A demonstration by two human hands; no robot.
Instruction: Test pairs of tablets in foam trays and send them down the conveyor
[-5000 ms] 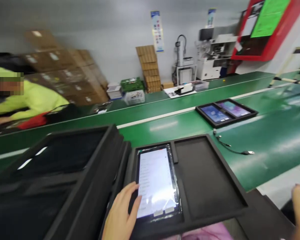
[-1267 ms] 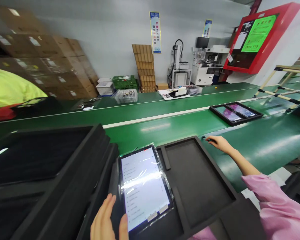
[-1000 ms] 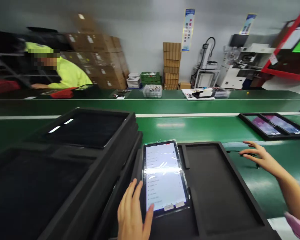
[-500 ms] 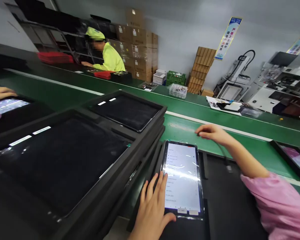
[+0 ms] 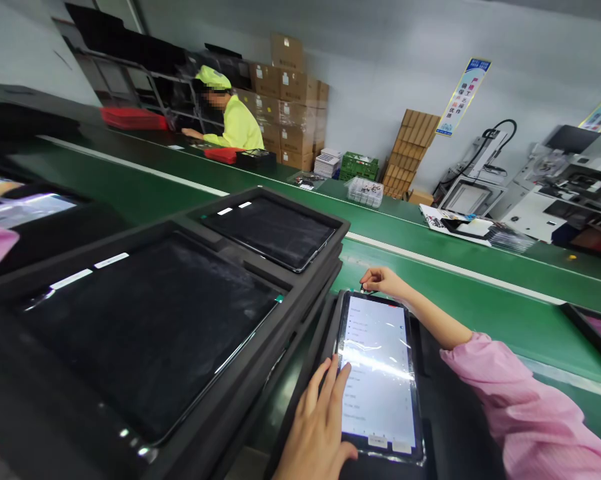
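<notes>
Right hand (image 5: 383, 281), swinging left along far edge of tray (image 5: 463, 407), bringing pinched cable (image 5: 363, 289) beside tablet (image 5: 377, 393); left hand (image 5: 316, 423) resting on screen, unclenched.

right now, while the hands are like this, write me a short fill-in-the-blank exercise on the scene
1. The left hand is at the ____ side of the lit tablet.
2. The right hand comes out of a ____ sleeve.
3. The lit tablet has ____ pale labels near its bottom edge.
4. The crate behind the clear bin is ____.

Missing words: left; pink; two; green.
</notes>
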